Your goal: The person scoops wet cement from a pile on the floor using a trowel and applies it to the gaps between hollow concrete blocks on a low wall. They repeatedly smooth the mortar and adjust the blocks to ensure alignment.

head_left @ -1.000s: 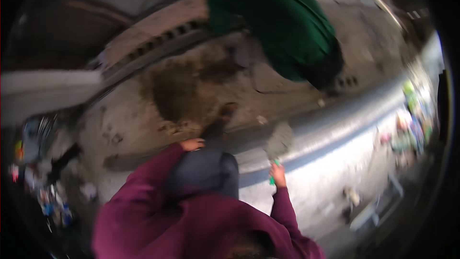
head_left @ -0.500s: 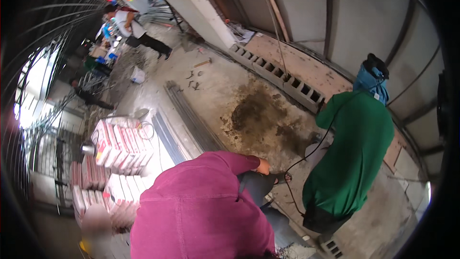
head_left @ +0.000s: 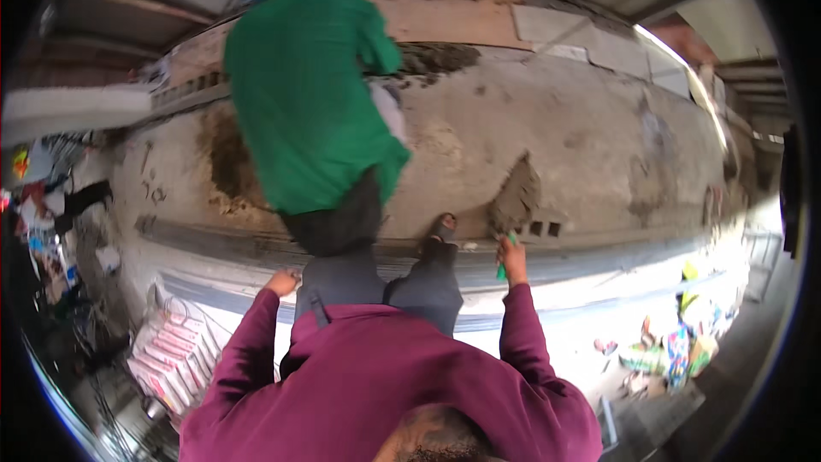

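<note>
My right hand (head_left: 513, 261) is closed on the green handle of a trowel (head_left: 504, 267); its blade carries a heap of grey mortar (head_left: 519, 188), beside a hollow concrete block (head_left: 545, 228) on the floor. My left hand (head_left: 282, 281) is beside my left thigh, fingers curled; whether it holds anything is too small to make out. Ahead of me a co-worker in a green top (head_left: 304, 103) bends near a strip of wet mortar (head_left: 436, 60).
A row of hollow blocks (head_left: 188, 90) runs along the back wall. Long metal profiles (head_left: 599, 253) lie crosswise by my legs. Stacked sacks (head_left: 171, 351) are at lower left, mixed bags and clutter (head_left: 676, 342) at lower right. Other people (head_left: 60, 205) are at far left.
The view has swung sharply since half a second ago, bringing my right hand and trowel back into sight. Against a second ago, the co-worker is further left and my left hand has moved outward.
</note>
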A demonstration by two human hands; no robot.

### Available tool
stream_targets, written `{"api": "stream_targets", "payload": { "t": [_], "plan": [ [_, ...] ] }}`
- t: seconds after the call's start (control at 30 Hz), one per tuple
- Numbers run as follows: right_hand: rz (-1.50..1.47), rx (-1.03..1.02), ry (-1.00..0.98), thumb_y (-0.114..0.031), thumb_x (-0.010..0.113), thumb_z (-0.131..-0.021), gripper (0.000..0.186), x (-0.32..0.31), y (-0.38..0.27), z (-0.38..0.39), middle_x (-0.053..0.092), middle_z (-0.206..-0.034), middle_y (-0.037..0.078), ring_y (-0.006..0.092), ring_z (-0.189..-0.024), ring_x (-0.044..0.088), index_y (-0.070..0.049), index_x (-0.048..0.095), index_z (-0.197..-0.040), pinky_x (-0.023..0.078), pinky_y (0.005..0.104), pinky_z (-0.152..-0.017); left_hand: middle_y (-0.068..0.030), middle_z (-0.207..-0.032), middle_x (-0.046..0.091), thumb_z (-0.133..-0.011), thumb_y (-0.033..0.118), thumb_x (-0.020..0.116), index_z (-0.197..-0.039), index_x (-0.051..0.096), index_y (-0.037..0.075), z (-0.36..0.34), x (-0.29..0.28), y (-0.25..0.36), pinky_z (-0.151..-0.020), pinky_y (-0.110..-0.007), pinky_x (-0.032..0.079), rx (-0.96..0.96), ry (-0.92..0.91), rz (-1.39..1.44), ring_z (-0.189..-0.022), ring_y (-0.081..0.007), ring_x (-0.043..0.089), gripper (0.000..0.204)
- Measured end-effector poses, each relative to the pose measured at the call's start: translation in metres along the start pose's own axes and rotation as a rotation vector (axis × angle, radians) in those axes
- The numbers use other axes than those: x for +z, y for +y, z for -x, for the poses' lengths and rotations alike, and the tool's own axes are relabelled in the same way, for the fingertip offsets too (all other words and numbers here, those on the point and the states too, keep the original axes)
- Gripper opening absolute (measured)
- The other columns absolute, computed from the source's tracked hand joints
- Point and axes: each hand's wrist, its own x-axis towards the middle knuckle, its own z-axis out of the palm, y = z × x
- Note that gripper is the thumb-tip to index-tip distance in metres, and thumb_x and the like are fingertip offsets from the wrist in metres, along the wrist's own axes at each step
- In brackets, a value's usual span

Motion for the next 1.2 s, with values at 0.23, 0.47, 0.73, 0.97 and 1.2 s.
{"api": "stream_targets", "payload": {
  "t": [0.23, 0.47, 0.73, 0.97, 1.2],
  "plan": [
    [0.291, 0.069, -0.035, -0.021, 0.059, -0.085, 0.02, -0.077, -0.091, -0.067, 0.053, -0.06, 0.003, 0.0128, -0.048, 0.049, -0.004, 0.055, -0.075, 0.038, 0.0298, -0.044, -0.0139, -0.104, 0.069, -0.083, 0.033, 0.064, -0.112, 0.066, 0.004, 0.02, 0.051, 0.121, -0.086, -0.033, 0.048, -0.005, -0.176, 0.493, -0.096, -0.0235, 0.064, 0.041],
    [0.536, 0.125, -0.106, -0.023, 0.059, -0.086, 0.022, -0.092, -0.165, -0.146, 0.054, -0.061, 0.003, 0.0132, -0.049, 0.05, -0.004, 0.057, -0.075, 0.04, 0.0308, -0.045, -0.0188, -0.107, 0.066, -0.085, 0.036, 0.058, -0.116, 0.062, 0.004, -0.036, 0.082, 0.18, -0.087, -0.037, 0.047, -0.062, -0.272, 0.564, -0.101, -0.0288, 0.063, 0.045],
    [0.853, 0.129, -0.301, -0.025, 0.06, -0.087, 0.024, -0.07, -0.277, -0.268, 0.056, -0.064, 0.003, 0.0123, -0.054, 0.053, -0.002, 0.059, -0.085, 0.043, 0.0306, -0.049, -0.0067, -0.113, 0.061, -0.094, 0.019, 0.054, -0.122, 0.055, 0.001, -0.109, 0.137, 0.213, -0.091, -0.032, 0.048, 0.089, -0.128, 1.268, -0.104, -0.0156, 0.056, 0.034],
    [1.095, 0.229, -0.357, -0.029, 0.063, -0.085, 0.028, -0.074, -0.343, -0.426, 0.056, -0.064, 0.004, 0.0132, -0.053, 0.052, -0.001, 0.062, -0.091, 0.043, 0.0318, -0.049, -0.0132, -0.108, 0.062, -0.095, 0.017, 0.048, -0.115, 0.055, -0.003, -0.204, 0.057, 0.302, -0.086, -0.037, 0.052, -0.19, -0.324, 0.863, -0.1, -0.0223, 0.061, 0.029],
    [1.384, -0.225, -0.553, -0.031, 0.064, -0.083, 0.034, -0.067, -0.356, -0.616, 0.064, -0.075, 0.02, 0.031, -0.068, 0.062, 0.001, 0.063, -0.093, 0.048, 0.0436, -0.065, -0.0168, -0.106, 0.062, -0.093, 0.012, 0.046, -0.11, 0.055, -0.005, -0.548, -0.163, 0.333, -0.085, -0.038, 0.053, 0.118, 0.089, 0.642, -0.099, -0.0259, 0.062, 0.026]
  ]
}}
